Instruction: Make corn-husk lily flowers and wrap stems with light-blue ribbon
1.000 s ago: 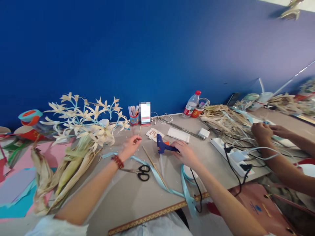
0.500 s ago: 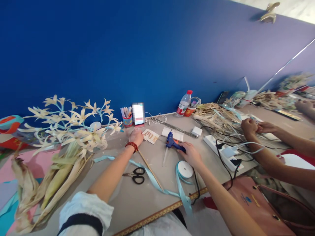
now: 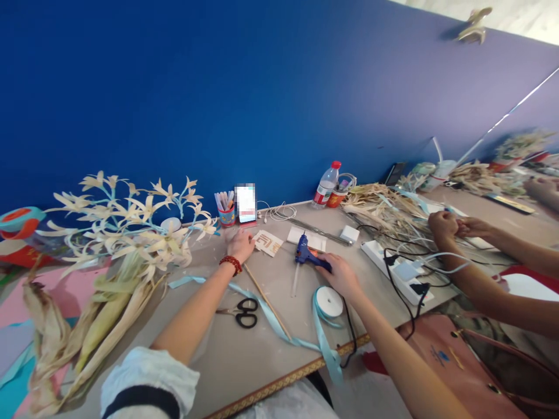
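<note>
- Right hand point(image 3: 343, 276) clamped round the handle of the glue gun point(image 3: 308, 256).
- Left hand point(image 3: 241, 244) palm down on the surface point(image 3: 262, 349), fingers loosely apart, just beside a printed card point(image 3: 268, 242).
- Gun handle is covered by fingers; anything under the left palm is hidden.
- Gun is blue and lies on the surface near the ribbon roll point(image 3: 329, 301).

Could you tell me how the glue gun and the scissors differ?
The glue gun is blue and gripped at its handle by the right hand; the scissors have black handles and lie untouched. The glue gun trails a black cord; the scissors have none. Both rest on the grey table.
</note>
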A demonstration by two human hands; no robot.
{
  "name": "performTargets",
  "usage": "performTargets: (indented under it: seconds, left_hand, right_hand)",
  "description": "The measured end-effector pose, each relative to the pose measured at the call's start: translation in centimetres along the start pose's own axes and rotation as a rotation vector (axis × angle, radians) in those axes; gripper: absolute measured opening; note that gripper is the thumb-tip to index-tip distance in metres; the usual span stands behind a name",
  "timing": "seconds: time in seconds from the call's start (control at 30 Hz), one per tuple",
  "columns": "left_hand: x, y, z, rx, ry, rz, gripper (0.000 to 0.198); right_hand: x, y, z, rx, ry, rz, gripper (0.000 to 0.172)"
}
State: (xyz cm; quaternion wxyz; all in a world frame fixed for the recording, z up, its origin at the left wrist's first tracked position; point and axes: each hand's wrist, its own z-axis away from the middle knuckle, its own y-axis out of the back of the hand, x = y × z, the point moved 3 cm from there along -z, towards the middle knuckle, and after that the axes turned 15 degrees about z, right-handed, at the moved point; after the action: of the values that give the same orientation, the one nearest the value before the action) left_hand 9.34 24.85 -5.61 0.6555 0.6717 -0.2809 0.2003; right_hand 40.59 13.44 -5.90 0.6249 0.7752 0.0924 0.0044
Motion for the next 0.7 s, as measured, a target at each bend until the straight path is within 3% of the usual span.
performTargets:
  seconds: [0.23,0.5,0.6,0.7]
  left_hand:
    - [0.4,0.2,0.4,-0.006,-0.006,0.005,0.016]
    - [0.5,0.6,0.8,0.025,-0.038,0.018,0.014]
    - [1.7,0.6,1.3,0.054,-0.117,0.034,0.021]
    - [4.1,-0.7,1.6,0.008,-0.252,0.072,0.024]
  right_hand:
    - [0.7,0.9,-1.0,0.068,-0.022,0.007,0.025]
    - [0.0,0.6,-0.6,0.060,0.015,-0.024,0.024]
    - [-0.2,1.0,-0.2,0.061,0.034,-0.043,0.024]
    - [-0.3,1.2,0.0,0.059,0.052,-0.059,0.023]
